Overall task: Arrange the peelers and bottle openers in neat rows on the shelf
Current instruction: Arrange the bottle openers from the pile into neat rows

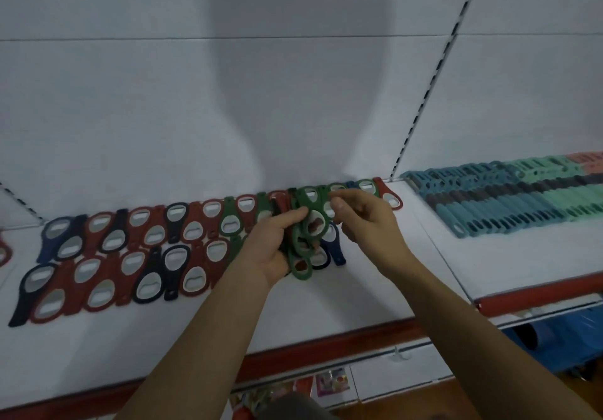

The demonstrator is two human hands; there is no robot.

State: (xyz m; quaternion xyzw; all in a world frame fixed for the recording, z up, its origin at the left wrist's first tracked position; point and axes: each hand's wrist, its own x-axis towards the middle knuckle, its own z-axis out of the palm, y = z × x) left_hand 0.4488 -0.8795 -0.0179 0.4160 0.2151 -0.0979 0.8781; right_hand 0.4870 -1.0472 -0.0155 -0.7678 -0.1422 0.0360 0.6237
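Shelf [326, 308] white, red front lip [326, 351], white back panel [130, 109]. I see bottle openers [114, 256] in two rows left, peelers [509, 204] right. Left hand [270, 243] fingers grip green opener bunch [303, 233]; right hand [365, 224] fingers pinch its top.

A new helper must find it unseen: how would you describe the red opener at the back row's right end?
Find the white shelf holding two rows of openers. Follow the back row right, toward the slotted upright. The last opener is red, beside a green one.
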